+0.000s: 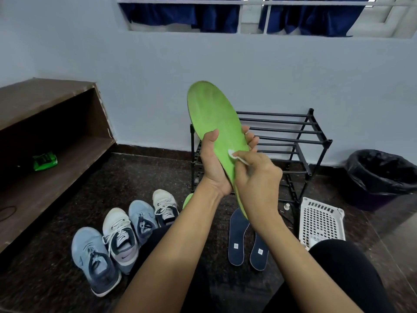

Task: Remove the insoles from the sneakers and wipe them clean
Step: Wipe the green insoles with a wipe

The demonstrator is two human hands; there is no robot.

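Head view, insole: the green insole (pixel 209 114) stood on end in mid-air, toe high, heel down behind the right wrist, one flat face toward the camera.
Left hand: the left hand (pixel 212 161) was clamped round its waist, thumb on the near face, fingers (pixel 251 137) curling in over the far edge.
Right hand: the right hand (pixel 255 175) pinched a small white wipe (pixel 234 155) and pressed it to the insole's middle, just beside those fingers.
Handling: it looked light and bendy, foam at a guess. Held by the heel alone it would likely flop, so a waist grip backing the rubbed spot seemed the right hold.
Progress: wiping was in hand; the dull toe area probably had yet to be done.
Floor, near: a second green insole (pixel 187 201) peeked out past the left forearm, and two dark blue insoles (pixel 237 238) lay side by side under the right forearm.
Sneakers: four sneakers (pixel 119 236) sat in a row to the left, two blue, two white.
Around: a black shoe rack (pixel 293 132) stood behind the hands. A white basket (pixel 320 220) and a black bin (pixel 381 175) were at right. A wooden shelf (pixel 45 105) at left held a green packet (pixel 45 159).
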